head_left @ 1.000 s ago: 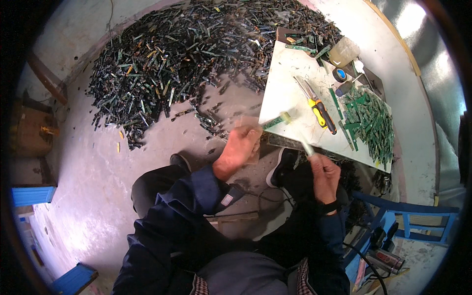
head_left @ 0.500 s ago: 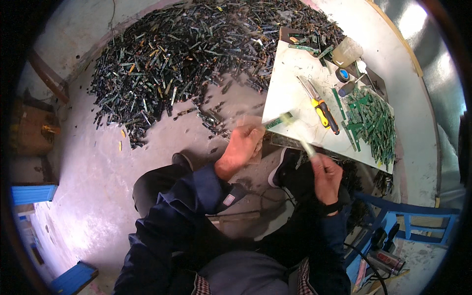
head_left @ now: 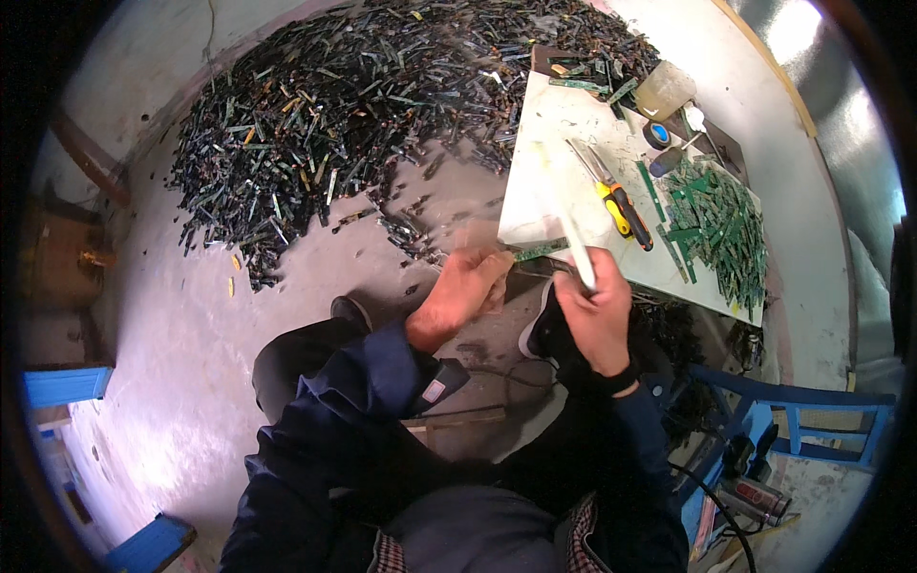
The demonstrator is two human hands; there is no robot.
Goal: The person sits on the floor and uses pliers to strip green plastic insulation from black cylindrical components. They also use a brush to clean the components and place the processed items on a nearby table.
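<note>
Green strip (head_left: 539, 251) points lengthwise right, slightly away; left hand (head_left: 465, 289) pinches it, right hand (head_left: 600, 310) grips white stick (head_left: 579, 256).

Bare lane on the white board (head_left: 626, 265) nearside of the yellow-and-black tool (head_left: 628, 218), with heaped green strips (head_left: 721, 229) blocking rightward.

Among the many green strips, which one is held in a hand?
The single green strip gripped by the left hand; unlike it, those in the green pile lie on the white board, away from both hands.
</note>
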